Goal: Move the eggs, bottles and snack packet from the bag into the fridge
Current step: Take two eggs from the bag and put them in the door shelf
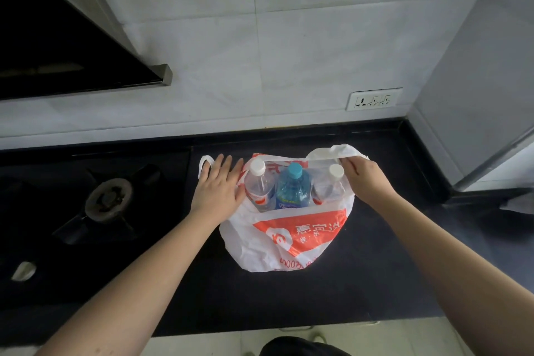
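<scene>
While right hand (364, 179) pinches bag (289, 237) — left hand (219, 185) flat.

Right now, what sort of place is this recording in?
Most likely a home kitchen: a gas burner set in a black countertop, a range hood above, and tiled wall with a socket strip.

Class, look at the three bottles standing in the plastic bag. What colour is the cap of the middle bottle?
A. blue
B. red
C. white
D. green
A: the middle bottle has a light blue cap, while the left bottle and the right bottle in the bag have white caps.
</scene>
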`<state>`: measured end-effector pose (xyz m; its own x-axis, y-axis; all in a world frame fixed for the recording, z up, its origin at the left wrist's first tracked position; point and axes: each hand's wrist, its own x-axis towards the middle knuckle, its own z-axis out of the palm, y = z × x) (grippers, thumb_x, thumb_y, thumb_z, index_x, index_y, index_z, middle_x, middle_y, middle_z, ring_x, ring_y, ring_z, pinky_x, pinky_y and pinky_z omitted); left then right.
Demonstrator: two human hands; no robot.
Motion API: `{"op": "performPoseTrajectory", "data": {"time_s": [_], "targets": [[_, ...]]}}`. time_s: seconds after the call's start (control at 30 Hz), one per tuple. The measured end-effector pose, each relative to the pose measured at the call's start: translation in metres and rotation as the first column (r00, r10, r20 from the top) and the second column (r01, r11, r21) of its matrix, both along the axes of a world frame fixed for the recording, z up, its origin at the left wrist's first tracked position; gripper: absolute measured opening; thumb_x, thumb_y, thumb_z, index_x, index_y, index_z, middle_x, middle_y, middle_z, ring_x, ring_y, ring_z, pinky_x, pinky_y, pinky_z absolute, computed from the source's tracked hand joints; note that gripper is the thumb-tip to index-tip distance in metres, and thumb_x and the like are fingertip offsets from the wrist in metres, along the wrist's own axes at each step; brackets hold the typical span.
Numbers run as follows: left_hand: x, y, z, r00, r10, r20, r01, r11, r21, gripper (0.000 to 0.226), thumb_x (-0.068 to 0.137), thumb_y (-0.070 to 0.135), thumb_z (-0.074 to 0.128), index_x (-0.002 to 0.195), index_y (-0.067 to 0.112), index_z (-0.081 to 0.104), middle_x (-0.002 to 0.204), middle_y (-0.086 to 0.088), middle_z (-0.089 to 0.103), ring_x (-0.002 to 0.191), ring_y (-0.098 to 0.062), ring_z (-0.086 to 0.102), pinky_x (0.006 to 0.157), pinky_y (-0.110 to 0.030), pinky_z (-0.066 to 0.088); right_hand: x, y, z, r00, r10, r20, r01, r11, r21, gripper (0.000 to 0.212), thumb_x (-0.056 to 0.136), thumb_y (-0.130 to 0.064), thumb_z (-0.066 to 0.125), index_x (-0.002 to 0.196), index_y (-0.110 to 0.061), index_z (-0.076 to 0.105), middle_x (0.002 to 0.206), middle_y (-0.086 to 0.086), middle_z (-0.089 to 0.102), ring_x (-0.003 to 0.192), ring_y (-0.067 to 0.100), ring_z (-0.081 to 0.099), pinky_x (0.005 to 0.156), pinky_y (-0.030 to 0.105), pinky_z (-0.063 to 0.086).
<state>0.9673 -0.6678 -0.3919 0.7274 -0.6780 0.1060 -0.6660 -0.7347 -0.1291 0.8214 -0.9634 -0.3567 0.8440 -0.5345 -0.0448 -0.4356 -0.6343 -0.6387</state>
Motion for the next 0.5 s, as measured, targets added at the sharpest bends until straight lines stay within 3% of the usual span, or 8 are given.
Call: {"op": "performPoseTrajectory", "data": {"time_s": [0.07,0.13,0.23,0.3,0.4,0.5], "targets": [[0.004,0.0,0.0,1.0,0.018,-0.001,-0.018,1.0,-0.018,0.058,0.1,0.048,0.03,0.151,0.02,0.031,0.153,-0.012,0.039,0.147,-0.032,0.023,0.118,-0.051,0.013,0.005,-0.003,0.004,1.0,-0.004,-0.002,0.004,1.0,0.023,0.04,0.1,-0.026,0.039,0.067,-0.013,0.057,0.064,0.003,0.054,0.059,0.019,0.047,0.051,0.031,0.034],[0.009,-0.003,0.0,0.997,0.07,-0.035,-0.07,0.998,0.005,0.057,0.101,0.048,0.028,0.152,0.022,0.028,0.156,-0.011,0.034,0.148,-0.033,0.017,0.119,-0.051,0.01,0.011,-0.006,0.006,1.0,-0.008,-0.025,0.009,0.999,0.034,0.039,0.101,-0.03,0.039,0.077,-0.011,0.063,0.069,0.005,0.057,0.062,0.02,0.049,0.052,0.031,0.036],[0.012,-0.008,-0.005,0.987,0.134,-0.087,-0.127,0.988,0.088,0.055,0.102,0.048,0.027,0.152,0.026,0.025,0.16,-0.009,0.025,0.15,-0.033,0.009,0.119,-0.051,0.003,0.016,-0.008,-0.001,0.993,0.018,-0.113,-0.012,0.999,0.049,0.036,0.103,-0.031,0.039,0.112,-0.011,0.067,0.096,0.009,0.064,0.083,0.025,0.058,0.069,0.033,0.043],[0.011,-0.009,-0.012,0.979,0.16,-0.128,-0.142,0.98,0.141,0.056,0.102,0.048,0.027,0.153,0.026,0.023,0.161,-0.008,0.023,0.15,-0.032,0.006,0.119,-0.051,0.001,0.015,-0.006,-0.013,0.985,0.037,-0.168,-0.024,0.997,0.078,0.036,0.103,-0.028,0.037,0.121,-0.014,0.065,0.115,0.012,0.064,0.101,0.028,0.058,0.081,0.032,0.042],[0.007,-0.004,-0.024,0.965,0.19,-0.179,-0.159,0.972,0.171,0.059,0.101,0.05,0.027,0.153,0.024,0.021,0.161,-0.008,0.023,0.15,-0.03,0.007,0.119,-0.05,0.003,0.003,-0.002,-0.029,0.965,0.064,-0.254,-0.04,0.994,0.099,0.035,0.103,-0.022,0.033,0.112,-0.011,0.065,0.11,0.012,0.063,0.091,0.021,0.053,0.075,0.028,0.037],[0.001,0.005,-0.038,0.959,0.187,-0.212,-0.142,0.968,0.208,0.063,0.1,0.046,0.03,0.155,0.021,0.015,0.162,-0.008,0.02,0.15,-0.027,0.006,0.12,-0.048,0.007,-0.011,-0.001,-0.047,0.928,0.171,-0.332,-0.158,0.985,0.067,0.025,0.102,-0.019,0.036,0.106,-0.013,0.06,0.104,0.007,0.062,0.089,0.019,0.055,0.072,0.025,0.04]]}}
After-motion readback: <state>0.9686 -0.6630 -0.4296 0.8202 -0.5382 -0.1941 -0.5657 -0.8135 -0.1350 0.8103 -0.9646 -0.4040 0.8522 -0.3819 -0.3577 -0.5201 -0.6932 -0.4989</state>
